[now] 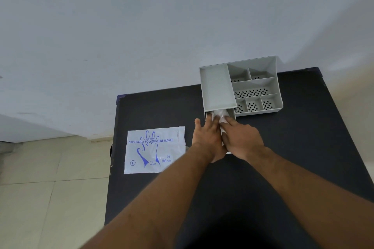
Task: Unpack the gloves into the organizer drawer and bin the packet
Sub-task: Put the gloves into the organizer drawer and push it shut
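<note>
A grey organizer [216, 85] with several compartments stands at the far side of the black table [293, 147]. Its drawer [232, 112] is pulled out toward me at the lower left. A wad of clear plastic gloves [219, 114] lies in the drawer. My left hand [208, 137] and my right hand [242, 139] are side by side over the drawer, fingers pressed on the gloves. The flat white packet [154, 150], printed in blue with "Disposable Polyethylene Gloves", lies on the table left of my hands.
The table stands against a pale wall [141, 26]. Its left edge drops to a beige tiled floor [50, 188]. The organizer's right compartments have perforated bottoms and hold nothing visible.
</note>
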